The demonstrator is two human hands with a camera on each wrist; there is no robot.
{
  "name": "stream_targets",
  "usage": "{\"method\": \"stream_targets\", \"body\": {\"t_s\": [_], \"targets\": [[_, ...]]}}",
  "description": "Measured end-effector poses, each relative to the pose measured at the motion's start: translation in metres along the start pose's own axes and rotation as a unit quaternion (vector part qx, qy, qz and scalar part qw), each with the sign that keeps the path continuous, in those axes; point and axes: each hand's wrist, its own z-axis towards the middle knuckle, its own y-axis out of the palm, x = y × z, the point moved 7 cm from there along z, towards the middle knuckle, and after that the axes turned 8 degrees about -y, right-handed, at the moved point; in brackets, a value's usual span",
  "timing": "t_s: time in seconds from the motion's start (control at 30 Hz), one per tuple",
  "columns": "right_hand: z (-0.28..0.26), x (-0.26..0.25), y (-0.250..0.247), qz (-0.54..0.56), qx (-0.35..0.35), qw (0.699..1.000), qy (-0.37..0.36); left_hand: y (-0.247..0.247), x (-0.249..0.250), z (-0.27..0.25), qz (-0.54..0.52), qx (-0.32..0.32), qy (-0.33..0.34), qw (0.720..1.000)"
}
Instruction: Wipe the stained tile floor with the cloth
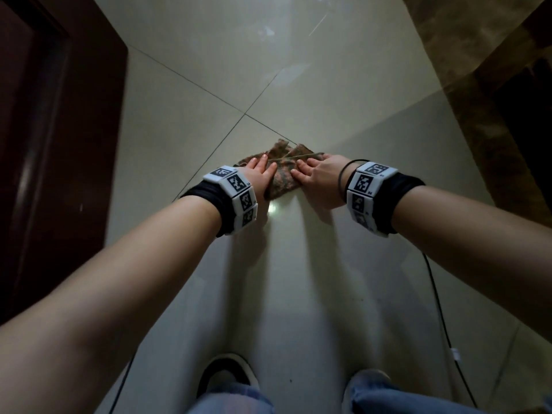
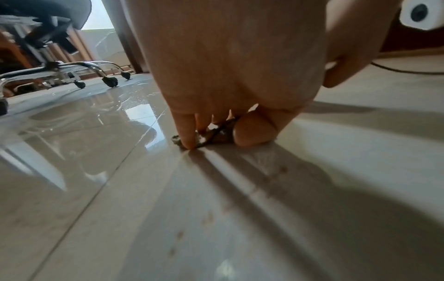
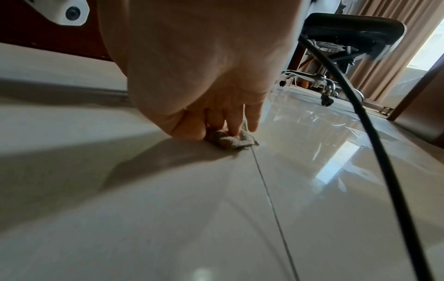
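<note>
Mottled brown-green terry, folded into a small pad, is what I have under both palms: the cloth (image 1: 279,171) lies on the pale tile floor (image 1: 191,121), just on my side of where the grout lines cross. My left hand (image 1: 260,177) lies over its left half with fingers stretched forward and flat, and my right hand (image 1: 318,177) covers the right half the same way, thumbs turned in toward each other, so the pad is pinned between my weight and the tile rather than gripped. From the left wrist view the fingertips (image 2: 188,140) press straight down onto the rag's edge; from the right wrist view the fingers (image 3: 236,123) bear on the bunched fabric with nothing curled round it. I judge I keep them spread so pressure goes across the whole pad and it does not roll up as I push. Faint brownish spots (image 2: 207,218) show on the tile nearer to me than the cloth, so I reckon those are still to do and the pad must be drawn back over them. Glossy wet streaks sit farther out toward the office chair (image 2: 72,62). A black cable (image 3: 374,144) trails from my right wrist across the floor; it could drag through the damp patch.
</note>
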Motion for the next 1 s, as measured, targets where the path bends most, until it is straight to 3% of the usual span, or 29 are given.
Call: {"method": "stream_targets", "body": {"t_s": [0.1, 0.37, 0.73, 0.77, 0.83, 0.93, 1.0], "targets": [[0.000, -0.015, -0.016, -0.019, -0.010, 0.999, -0.034, 0.013, -0.015, -0.006, 0.008, 0.001, -0.013, 1.000], [0.003, -0.088, -0.046, -0.032, 0.078, 0.988, -0.130, 0.042, -0.035, -0.046, -0.012, -0.048, -0.017, 0.999], [0.020, -0.156, -0.060, 0.058, 0.067, 0.989, -0.122, 0.097, -0.073, -0.103, -0.094, -0.141, -0.098, 0.981], [0.022, -0.157, -0.062, 0.080, 0.095, 0.985, -0.122, 0.098, -0.072, -0.103, -0.111, -0.140, -0.110, 0.978], [0.029, -0.159, -0.050, 0.100, 0.050, 0.988, -0.108, 0.099, -0.069, -0.103, -0.148, -0.124, -0.136, 0.972], [0.038, -0.154, -0.051, 0.135, 0.128, 0.976, -0.112, 0.099, -0.066, -0.094, -0.232, -0.089, -0.179, 0.952], [0.061, -0.146, -0.046, 0.144, 0.126, 0.975, -0.111, 0.096, -0.076, -0.085, -0.269, -0.062, -0.200, 0.940]]}}
